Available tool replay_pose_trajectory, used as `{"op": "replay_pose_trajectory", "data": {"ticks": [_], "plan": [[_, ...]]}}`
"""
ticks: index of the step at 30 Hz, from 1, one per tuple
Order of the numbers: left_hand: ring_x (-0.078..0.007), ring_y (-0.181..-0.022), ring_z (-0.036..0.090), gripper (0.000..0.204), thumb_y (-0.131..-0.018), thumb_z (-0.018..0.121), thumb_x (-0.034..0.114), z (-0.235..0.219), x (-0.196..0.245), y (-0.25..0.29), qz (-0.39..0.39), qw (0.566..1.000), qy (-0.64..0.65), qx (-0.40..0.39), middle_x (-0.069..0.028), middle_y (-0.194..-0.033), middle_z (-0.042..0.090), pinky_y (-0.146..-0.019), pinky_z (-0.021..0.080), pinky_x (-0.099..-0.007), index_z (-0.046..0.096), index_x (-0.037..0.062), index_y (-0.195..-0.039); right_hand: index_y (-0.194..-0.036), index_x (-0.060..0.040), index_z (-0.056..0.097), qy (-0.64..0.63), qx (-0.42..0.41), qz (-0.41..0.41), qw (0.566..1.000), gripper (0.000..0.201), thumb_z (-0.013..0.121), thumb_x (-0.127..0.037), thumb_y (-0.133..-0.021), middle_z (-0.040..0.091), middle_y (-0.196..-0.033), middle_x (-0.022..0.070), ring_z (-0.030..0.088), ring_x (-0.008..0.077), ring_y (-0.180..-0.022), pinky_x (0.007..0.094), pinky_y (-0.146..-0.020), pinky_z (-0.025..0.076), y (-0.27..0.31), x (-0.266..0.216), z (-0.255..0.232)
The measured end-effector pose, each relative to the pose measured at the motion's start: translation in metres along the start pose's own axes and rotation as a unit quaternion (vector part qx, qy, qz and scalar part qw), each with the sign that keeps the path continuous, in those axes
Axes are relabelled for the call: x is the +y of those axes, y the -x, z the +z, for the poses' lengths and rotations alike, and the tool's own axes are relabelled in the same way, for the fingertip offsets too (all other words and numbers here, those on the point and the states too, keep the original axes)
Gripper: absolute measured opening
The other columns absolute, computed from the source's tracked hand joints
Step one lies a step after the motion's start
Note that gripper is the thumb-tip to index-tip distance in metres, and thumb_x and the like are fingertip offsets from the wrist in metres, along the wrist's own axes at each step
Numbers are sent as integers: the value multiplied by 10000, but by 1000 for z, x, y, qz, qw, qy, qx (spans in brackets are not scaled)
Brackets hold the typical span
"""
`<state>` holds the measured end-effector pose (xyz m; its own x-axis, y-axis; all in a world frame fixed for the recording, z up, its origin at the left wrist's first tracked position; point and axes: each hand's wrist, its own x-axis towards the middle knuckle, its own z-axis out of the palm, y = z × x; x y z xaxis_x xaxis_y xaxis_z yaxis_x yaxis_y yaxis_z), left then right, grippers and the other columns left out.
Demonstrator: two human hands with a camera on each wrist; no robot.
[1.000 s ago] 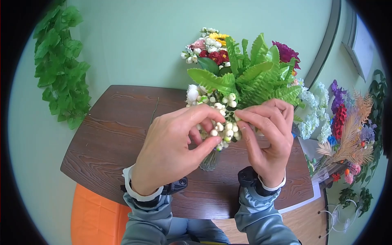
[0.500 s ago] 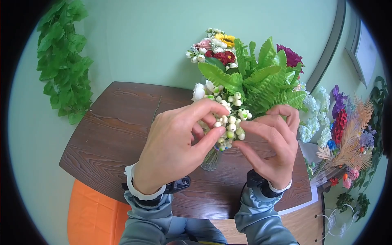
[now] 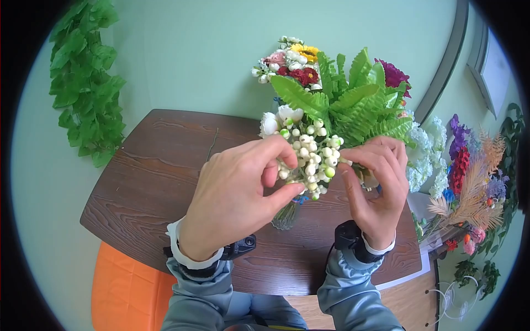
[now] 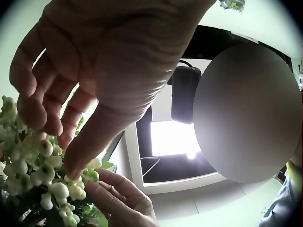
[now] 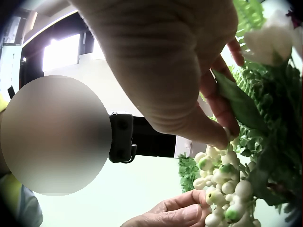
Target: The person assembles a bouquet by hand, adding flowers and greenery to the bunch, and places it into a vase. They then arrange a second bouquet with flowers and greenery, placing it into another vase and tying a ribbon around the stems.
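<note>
A bunch of white and pale green artificial berries (image 3: 312, 154) stands in a clear ribbed glass vase (image 3: 285, 218) on the table. My left hand (image 3: 232, 193) is at its left side, thumb and index finger spread apart, fingertips right at the berries. In the left wrist view its thumb (image 4: 78, 161) overlaps the cluster. On the other side my right hand (image 3: 381, 185) pinches a small berry sprig between thumb and index finger. The right wrist view shows that thumb (image 5: 213, 135) just above the berries (image 5: 229, 189). White flowers (image 3: 279, 120) sit behind the cluster.
Large green fern leaves (image 3: 359, 105) rise behind the berries, with a mixed bouquet (image 3: 295, 66) further back. A thin stem (image 3: 212, 143) lies on the dark wooden table (image 3: 138, 193). More artificial flowers (image 3: 464, 176) stand at right; an orange seat (image 3: 130, 287) is below left.
My right hand has moved right, from among the berries to the cluster's right edge. The left thumb and index finger have spread wider, and the berries look more fanned out.
</note>
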<state>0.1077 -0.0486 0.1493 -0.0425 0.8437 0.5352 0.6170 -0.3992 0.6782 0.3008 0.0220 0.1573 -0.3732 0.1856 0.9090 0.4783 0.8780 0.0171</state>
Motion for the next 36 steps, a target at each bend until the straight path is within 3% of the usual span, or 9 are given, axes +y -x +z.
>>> {"op": "replay_pose_trajectory", "data": {"ticks": [3, 13, 15, 19, 28, 36], "plan": [[-46, -556, 387, 221, -675, 754, 51, 2, 2, -1, 68, 996, -33, 49, 34, -656, 412, -494, 318, -200, 609, 76, -840, -878, -131, 672, -8, -3, 0, 1000, 277, 707, -9, -632, 605, -816, 0, 510, 229, -867, 359, -815, 334, 0, 0, 0], [-46, -572, 387, 257, -672, 741, 36, 6, 4, -1, 54, 996, 19, 75, 39, -712, 437, -497, 319, -191, 630, 84, -899, -927, -103, 669, -21, -32, 13, 999, 347, 643, 51, -618, 610, -904, 34, 505, 253, -901, 369, -825, 362, 0, -2, -7], [-38, -569, 383, 261, -685, 724, 24, 7, 4, -2, 55, 995, 24, 86, 39, -712, 437, -489, 316, -188, 632, 82, -922, -988, -109, 672, -85, -78, 23, 993, 426, 621, 66, -603, 605, -944, 45, 502, 267, -918, 376, -836, 373, 0, -7, -12], [-34, -567, 380, 256, -696, 708, 11, 8, 5, -2, 54, 994, 25, 91, 39, -710, 436, -486, 312, -187, 636, 80, -931, -993, -113, 685, -77, -100, 1, 992, 421, 726, -19, -585, 594, -950, 39, 495, 264, -911, 360, -802, 387, -3, -15, -16], [-40, -557, 383, 227, -703, 707, 8, 10, 2, -2, 65, 994, 28, 82, 37, -692, 442, -479, 313, -193, 653, 75, -913, -897, -100, 703, -61, -21, 8, 998, 295, 755, -45, -611, 584, -790, 15, 494, 239, -830, 341, -748, 383, -1, -12, -4], [-51, -533, 385, 196, -720, 713, 23, 15, -2, -4, 80, 990, -6, 116, 22, -653, 454, -464, 312, -210, 666, 59, -907, -881, -86, 704, -64, -4, 27, 998, 279, 745, -24, -612, 600, -770, 24, 514, 227, -820, 338, -760, 381, 0, -9, -4]]}}
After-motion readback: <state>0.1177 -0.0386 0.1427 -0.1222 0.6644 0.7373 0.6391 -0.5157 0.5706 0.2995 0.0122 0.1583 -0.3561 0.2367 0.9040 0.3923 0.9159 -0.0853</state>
